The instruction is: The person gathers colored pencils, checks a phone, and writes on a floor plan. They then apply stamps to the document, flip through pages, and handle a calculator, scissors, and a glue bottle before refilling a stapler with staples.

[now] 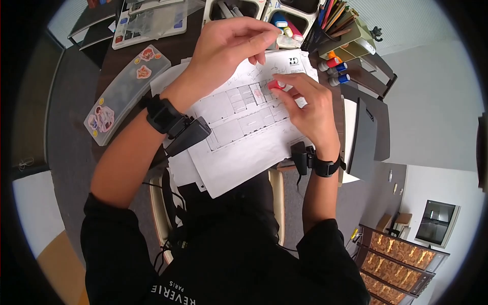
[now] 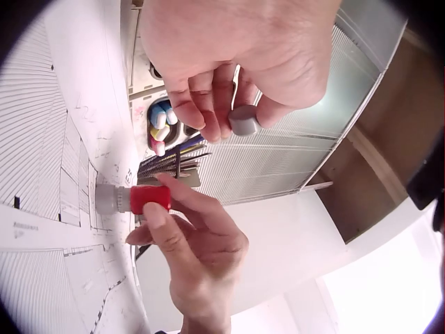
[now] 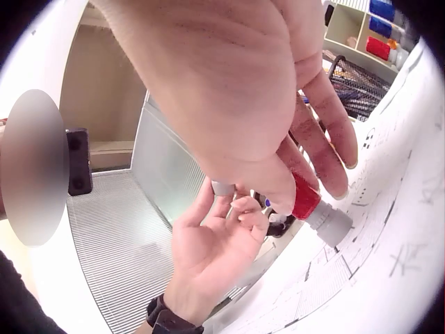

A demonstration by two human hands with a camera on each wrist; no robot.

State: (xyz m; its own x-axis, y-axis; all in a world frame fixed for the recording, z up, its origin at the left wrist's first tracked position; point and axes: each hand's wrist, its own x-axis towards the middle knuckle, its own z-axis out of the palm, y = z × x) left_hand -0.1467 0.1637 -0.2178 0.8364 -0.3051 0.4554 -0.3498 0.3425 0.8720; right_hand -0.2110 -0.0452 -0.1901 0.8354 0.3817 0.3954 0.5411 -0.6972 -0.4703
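The left hand [image 1: 231, 48] is raised over the far part of the sheets [image 1: 229, 165]. It holds a small grey cap [image 2: 245, 120] in a narrow pinch, between the thumb and the bent fingers; the left wrist view shows this well. The right hand [image 1: 314, 104] pinches the red body of a stamp [image 2: 150, 198] between thumb and forefinger, while its other fingers are spread a little apart. The grey end of the stamp points to the top sheet, which has a floor plan printed on it. The stamp is at the far right part of this plan, but I cannot tell if its end touches the paper. Just beside it, a small red mark is on the plan.

The sheets lie in a loose, uneven pile on the dark table [image 1: 116, 62]. To the left of them is a long clear case [image 1: 127, 94] with stickers. Beyond the case there is a white box [image 1: 147, 31], and next to it a tray [image 1: 260, 11] with blue, yellow and pink markers [image 1: 287, 28] in one compartment. At the far right stand a black mesh cup [image 1: 316, 41] with pencils and a pale green organizer [image 1: 358, 40]. Near the organizer lie one red and two blue stamps [image 1: 335, 71], close together.
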